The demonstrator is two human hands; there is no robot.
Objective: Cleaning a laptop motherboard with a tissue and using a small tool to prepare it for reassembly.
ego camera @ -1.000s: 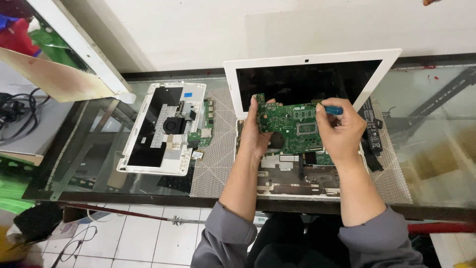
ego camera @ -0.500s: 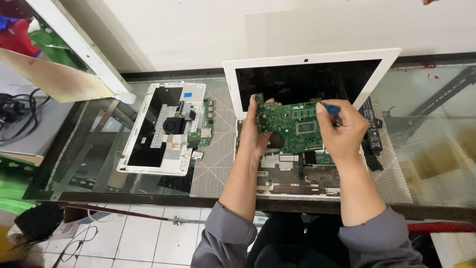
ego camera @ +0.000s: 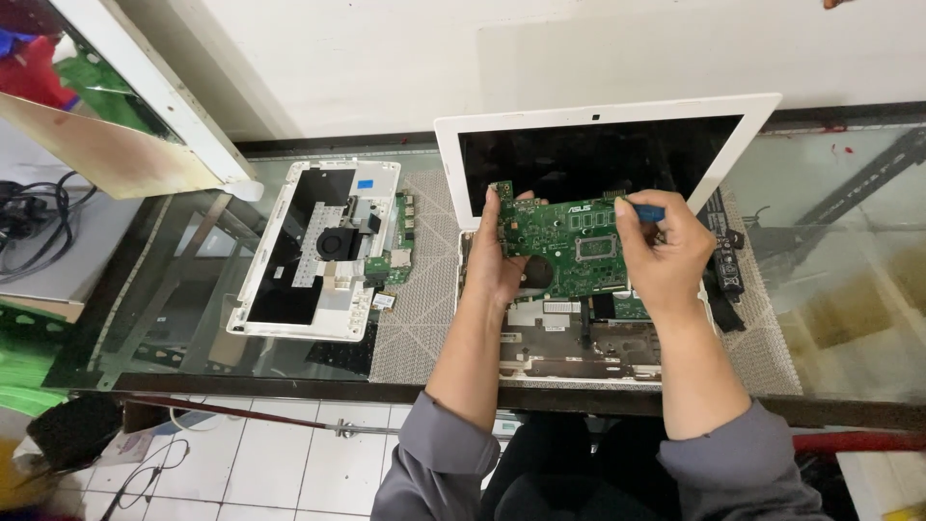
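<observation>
A green circuit board [ego camera: 567, 243] is held tilted above the open base of a white laptop [ego camera: 579, 342]. My left hand [ego camera: 494, 259] grips the board's left edge. My right hand [ego camera: 664, 253] is closed around a blue-handled tool [ego camera: 644, 210] at the board's upper right corner. The laptop's dark screen [ego camera: 598, 159] stands open behind the board, framed in white.
A second white laptop shell [ego camera: 313, 249] with a fan and boards lies to the left on a grey mat [ego camera: 417, 299]. The glass table [ego camera: 849, 299] extends right. A black part [ego camera: 725, 260] lies beside the laptop. Cables [ego camera: 29, 227] sit far left.
Both hands and the green board have stayed almost still; the right hand has shifted very slightly at the board's upper right corner.
</observation>
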